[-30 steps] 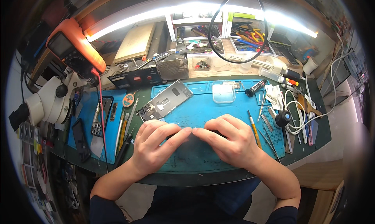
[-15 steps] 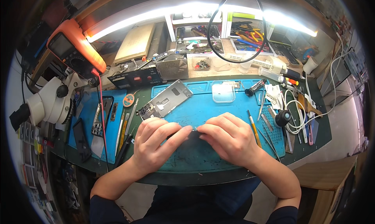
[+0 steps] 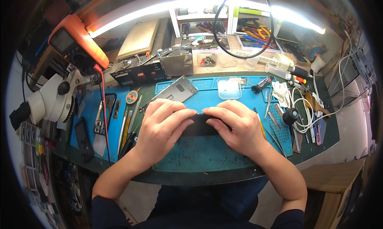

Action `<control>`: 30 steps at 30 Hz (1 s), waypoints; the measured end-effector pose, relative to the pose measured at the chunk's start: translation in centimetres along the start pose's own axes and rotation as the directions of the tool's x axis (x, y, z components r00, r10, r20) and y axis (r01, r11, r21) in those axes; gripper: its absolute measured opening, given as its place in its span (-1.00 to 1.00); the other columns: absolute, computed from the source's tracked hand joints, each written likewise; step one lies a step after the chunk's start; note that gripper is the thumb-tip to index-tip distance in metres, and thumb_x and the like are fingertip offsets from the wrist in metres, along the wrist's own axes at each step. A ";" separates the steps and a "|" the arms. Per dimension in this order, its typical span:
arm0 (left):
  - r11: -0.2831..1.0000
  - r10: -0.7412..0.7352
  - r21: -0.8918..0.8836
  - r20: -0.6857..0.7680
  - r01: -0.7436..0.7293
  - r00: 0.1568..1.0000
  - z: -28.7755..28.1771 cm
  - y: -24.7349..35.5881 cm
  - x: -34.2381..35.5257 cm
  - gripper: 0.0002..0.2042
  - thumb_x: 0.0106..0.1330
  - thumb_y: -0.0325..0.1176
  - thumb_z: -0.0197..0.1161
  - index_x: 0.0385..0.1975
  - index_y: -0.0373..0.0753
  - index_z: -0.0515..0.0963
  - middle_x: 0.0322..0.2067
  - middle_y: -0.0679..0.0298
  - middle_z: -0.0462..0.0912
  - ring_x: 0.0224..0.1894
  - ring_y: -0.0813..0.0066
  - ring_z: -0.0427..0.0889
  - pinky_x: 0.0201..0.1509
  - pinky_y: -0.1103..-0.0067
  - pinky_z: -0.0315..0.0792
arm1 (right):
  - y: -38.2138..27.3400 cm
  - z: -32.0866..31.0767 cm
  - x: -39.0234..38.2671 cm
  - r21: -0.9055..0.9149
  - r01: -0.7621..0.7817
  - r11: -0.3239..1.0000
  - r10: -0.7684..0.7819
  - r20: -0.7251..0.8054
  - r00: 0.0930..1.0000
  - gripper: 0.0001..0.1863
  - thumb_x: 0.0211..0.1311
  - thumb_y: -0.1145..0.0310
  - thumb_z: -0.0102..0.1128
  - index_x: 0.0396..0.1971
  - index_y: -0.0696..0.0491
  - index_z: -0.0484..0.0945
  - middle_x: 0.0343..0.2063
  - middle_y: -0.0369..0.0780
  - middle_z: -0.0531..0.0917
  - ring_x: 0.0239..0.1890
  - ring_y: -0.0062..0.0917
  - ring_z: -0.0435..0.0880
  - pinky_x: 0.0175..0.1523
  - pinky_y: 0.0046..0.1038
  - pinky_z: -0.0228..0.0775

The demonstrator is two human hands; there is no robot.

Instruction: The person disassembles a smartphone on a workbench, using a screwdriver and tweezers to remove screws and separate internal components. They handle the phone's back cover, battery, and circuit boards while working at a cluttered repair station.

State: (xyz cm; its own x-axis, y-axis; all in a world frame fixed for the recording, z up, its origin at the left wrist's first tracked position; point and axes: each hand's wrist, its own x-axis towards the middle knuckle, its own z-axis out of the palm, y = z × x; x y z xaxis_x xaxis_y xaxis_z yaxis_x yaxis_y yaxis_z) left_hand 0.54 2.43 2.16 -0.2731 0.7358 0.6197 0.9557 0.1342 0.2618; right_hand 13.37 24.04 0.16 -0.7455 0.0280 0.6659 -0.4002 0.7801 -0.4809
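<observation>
Both hands rest on a flat black phone-like slab (image 3: 201,126) lying on the blue work mat (image 3: 207,153). My left hand (image 3: 161,127) covers its left end, fingers curled over the top edge. My right hand (image 3: 233,125) covers its right end, fingertips meeting the left ones near the slab's upper edge. Most of the slab is hidden under the hands. A silver metal phone frame (image 3: 173,92) lies just beyond my left hand.
A white microscope (image 3: 50,101) stands at the left, an orange multimeter (image 3: 76,43) behind it. Tweezers and screwdrivers (image 3: 129,123) lie left of the mat, more tools and white cables (image 3: 303,113) to the right. A clear plastic box (image 3: 229,88) sits behind the hands.
Both hands have shifted slightly toward the far side of the mat, and the dark slab now shows between them; the fingertips stay pressed together.
</observation>
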 end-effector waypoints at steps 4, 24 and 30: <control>1.000 0.019 -0.003 0.040 -0.019 0.999 -0.2 -0.3 0.4 -0.74 0.28 -0.44 0.56 -0.03 -0.19 0.77 -0.15 0.31 0.72 -0.06 0.21 0.67 0.14 0.30 0.53 | 0.3 0.2 0.0 0.012 -0.007 1.000 0.007 0.000 1.000 -0.72 0.28 0.49 0.53 -0.01 0.04 0.79 -0.29 -0.20 0.74 -0.24 -0.26 0.77 -0.16 -0.27 0.64; 0.999 0.050 -0.009 -0.006 -0.050 0.999 0.0 -0.6 0.3 -0.74 0.26 -0.44 0.59 -0.06 -0.22 0.78 -0.19 0.29 0.74 -0.11 0.21 0.69 0.07 0.31 0.58 | 0.0 0.0 0.1 -0.007 -0.027 1.000 0.028 0.028 0.999 -0.66 0.29 0.47 0.55 0.06 -0.05 0.83 -0.26 -0.21 0.78 -0.25 -0.30 0.78 -0.17 -0.31 0.66; 0.995 0.099 0.016 -0.042 -0.098 0.994 0.1 -0.8 0.0 -0.72 0.21 -0.44 0.59 -0.07 -0.20 0.80 -0.18 0.30 0.76 -0.12 0.24 0.71 0.06 0.33 0.58 | 0.2 -0.1 0.0 -0.019 0.018 1.000 -0.017 0.047 0.999 -0.63 0.24 0.52 0.46 0.06 0.00 0.80 -0.27 -0.24 0.73 -0.27 -0.32 0.76 -0.18 -0.33 0.65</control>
State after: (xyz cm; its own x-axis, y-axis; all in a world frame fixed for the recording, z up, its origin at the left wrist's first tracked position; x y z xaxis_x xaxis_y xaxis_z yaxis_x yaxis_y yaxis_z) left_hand -0.21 2.34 1.88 -0.1816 0.7166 0.6734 0.9796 0.0716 0.1880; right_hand 13.31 24.25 0.13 -0.7631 -0.0145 0.6461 -0.4029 0.7923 -0.4582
